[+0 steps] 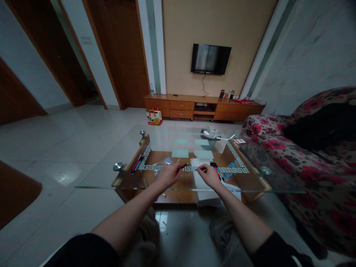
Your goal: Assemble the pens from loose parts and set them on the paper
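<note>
Above the glass coffee table (97, 183), my left hand (168, 175) is closed around a dark pen (184, 165), whose tip points right. My right hand (209, 175) is pinched a short way from that tip; a small pale thing may be between its fingertips, too small to name. Several pens (137, 165) in black, red and blue lie in a bunch at the left. Another bunch of pens (217, 171) is just beyond my right hand, partly hidden by it. A clear plastic bag (158, 168) lies behind my left hand.
A white box-like thing (208, 198) and a plastic bottle (231, 167) show through the glass near my right arm. A bin (210, 144) with a bag stands past the far edge. A flowered sofa (267, 141) flanks the right. A TV cabinet (182, 105) lines the wall.
</note>
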A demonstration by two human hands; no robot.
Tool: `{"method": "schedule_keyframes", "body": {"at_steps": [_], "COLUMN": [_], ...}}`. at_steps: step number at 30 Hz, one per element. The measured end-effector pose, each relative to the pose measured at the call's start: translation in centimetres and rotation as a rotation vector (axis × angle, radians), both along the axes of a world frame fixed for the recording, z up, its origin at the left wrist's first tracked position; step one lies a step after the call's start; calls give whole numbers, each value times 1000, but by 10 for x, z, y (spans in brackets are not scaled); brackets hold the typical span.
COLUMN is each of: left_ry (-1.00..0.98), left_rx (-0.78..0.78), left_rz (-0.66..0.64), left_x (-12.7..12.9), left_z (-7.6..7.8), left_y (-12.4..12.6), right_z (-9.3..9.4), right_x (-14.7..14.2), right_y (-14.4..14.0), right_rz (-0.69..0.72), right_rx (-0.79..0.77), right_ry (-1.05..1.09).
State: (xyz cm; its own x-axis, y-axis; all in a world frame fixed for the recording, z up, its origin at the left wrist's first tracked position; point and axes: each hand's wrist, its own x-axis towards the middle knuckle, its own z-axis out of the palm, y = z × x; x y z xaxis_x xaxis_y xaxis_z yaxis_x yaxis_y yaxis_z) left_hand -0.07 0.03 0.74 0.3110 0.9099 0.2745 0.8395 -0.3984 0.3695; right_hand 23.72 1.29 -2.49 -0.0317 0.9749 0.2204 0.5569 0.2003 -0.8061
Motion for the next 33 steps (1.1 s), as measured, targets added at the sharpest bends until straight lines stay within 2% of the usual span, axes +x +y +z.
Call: {"method": "schedule_keyframes", "body": {"at_steps": [3,8,14,19,33], "left_ry": [-38,-77,-95,-109,-99], "left_rx": [25,64,51,57,43], "left_rz": [50,63,49,41,24], "left_x": [-1,-7,-12,-12,-8], "left_z": [0,-2,-2,-2,-2], "left_y": [0,-1,-1,-1,-1], "right_z": [2,14,20,12,0], "right_x": [-13,-38,-54,-61,-66], "right_y": [0,-1,2,6,11], "right_rz": [56,113,149,162,138], "right_rx": [43,65,33,16,-9], "right_ry": [-175,-412,-571,-617,-580]}}
